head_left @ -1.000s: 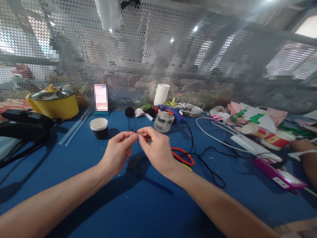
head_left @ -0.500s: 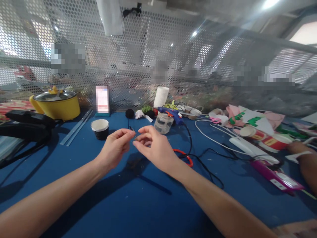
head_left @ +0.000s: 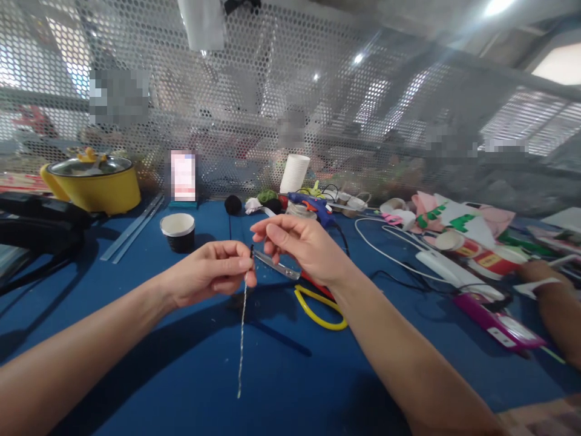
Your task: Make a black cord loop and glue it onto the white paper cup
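The left hand [head_left: 211,272], at centre, pinches a thin twisted strand [head_left: 242,345] between thumb and forefinger near its dark upper end. The strand's long axis drops nearly straight toward the lower centre of the frame. The right hand [head_left: 302,245], just right of and slightly above that end, has parted fingers with nothing visible in them; the left is nearer the strand. Below the right hand, scissors [head_left: 279,267] point their blades left, toward the pinch. Farther out, a cup [head_left: 181,237] stands left of centre on the table [head_left: 177,378].
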Demonstrator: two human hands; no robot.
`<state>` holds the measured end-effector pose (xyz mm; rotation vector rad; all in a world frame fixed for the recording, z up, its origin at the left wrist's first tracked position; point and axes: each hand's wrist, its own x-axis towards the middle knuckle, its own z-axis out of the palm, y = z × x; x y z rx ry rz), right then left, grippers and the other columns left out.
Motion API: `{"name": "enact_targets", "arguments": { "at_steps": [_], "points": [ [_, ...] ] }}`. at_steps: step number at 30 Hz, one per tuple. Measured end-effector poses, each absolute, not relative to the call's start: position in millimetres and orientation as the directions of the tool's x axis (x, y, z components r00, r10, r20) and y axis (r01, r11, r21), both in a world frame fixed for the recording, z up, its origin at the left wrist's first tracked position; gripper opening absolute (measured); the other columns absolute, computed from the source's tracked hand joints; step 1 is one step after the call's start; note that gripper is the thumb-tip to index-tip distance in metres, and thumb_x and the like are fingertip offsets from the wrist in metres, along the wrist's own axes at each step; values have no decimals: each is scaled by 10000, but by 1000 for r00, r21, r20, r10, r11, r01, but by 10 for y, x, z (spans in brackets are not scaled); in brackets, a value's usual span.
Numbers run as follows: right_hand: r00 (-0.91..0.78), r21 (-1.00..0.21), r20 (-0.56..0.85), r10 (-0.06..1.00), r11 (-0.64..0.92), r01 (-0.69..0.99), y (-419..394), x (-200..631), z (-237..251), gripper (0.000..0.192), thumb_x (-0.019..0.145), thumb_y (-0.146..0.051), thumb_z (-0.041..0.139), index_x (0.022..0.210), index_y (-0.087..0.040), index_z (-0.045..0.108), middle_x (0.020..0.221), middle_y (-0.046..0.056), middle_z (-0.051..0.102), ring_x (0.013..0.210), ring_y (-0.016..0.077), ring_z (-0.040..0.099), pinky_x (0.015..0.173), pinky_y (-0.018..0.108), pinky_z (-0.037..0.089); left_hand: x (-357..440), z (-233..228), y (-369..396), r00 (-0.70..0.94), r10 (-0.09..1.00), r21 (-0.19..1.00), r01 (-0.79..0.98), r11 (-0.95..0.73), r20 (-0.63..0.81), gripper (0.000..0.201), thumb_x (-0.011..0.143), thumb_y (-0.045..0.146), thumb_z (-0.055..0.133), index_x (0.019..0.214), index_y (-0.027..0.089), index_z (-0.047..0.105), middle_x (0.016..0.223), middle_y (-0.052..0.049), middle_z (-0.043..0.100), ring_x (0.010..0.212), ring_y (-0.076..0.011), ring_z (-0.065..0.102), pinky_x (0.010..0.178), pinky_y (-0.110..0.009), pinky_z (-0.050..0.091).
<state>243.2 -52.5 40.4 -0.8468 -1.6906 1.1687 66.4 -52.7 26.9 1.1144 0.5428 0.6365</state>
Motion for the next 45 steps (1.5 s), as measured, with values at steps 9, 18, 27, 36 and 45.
{"name": "enact_targets", "arguments": {
  "at_steps": [9, 18, 27, 36, 45],
  "points": [
    [-508, -961, 235, 828, 275, 4, -563, 2421, 314, 273, 699, -365, 599, 901, -181, 581, 802, 7, 590, 606, 71, 531, 547, 201, 457, 659, 239, -517, 739, 657, 900, -173, 400, -150, 129, 686, 203, 592, 608, 133, 517, 528, -2, 578, 336, -5, 212, 392, -206, 107],
    [-481, -927, 323, 815, 375, 14, -603, 2356, 289, 162, 681, -332, 628, 714, -182, 576, 696, -18, 561, 627, 79, 507, 601, 218, 428, 654, 238, -522, 763, 620, 897, -131, 422, -180, 121, 666, 227, 607, 623, 131, 549, 511, -7, 575, 332, -7, 196, 382, -204, 102],
    [-501, -872, 370, 783, 479, 104, -580, 2382, 277, 228, 717, -366, 586, 625, -169, 515, 649, -24, 466, 590, 78, 429, 542, 222, 369, 649, 214, -503, 796, 573, 906, -74, 416, -198, 162, 716, 208, 567, 592, 105, 554, 528, -10, 563, 342, -4, 226, 386, -210, 115],
    [-507, -660, 500, 702, 688, 301, -574, 2374, 248, 181, 776, -338, 531, 722, -165, 534, 667, -16, 469, 598, 79, 434, 560, 212, 382, 584, 234, -417, 772, 597, 928, -26, 372, -218, 134, 725, 187, 563, 622, 101, 548, 525, 0, 573, 351, 1, 265, 377, -182, 139],
    [-479, -614, 489, 729, 678, 404, -577, 2376, 223, 272, 735, -398, 563, 646, -152, 487, 586, -29, 465, 511, 65, 400, 467, 190, 349, 560, 320, -438, 747, 627, 956, 40, 290, -221, 117, 698, 194, 595, 645, 103, 545, 493, 14, 570, 387, -16, 330, 387, -168, 170]
  ]
}}
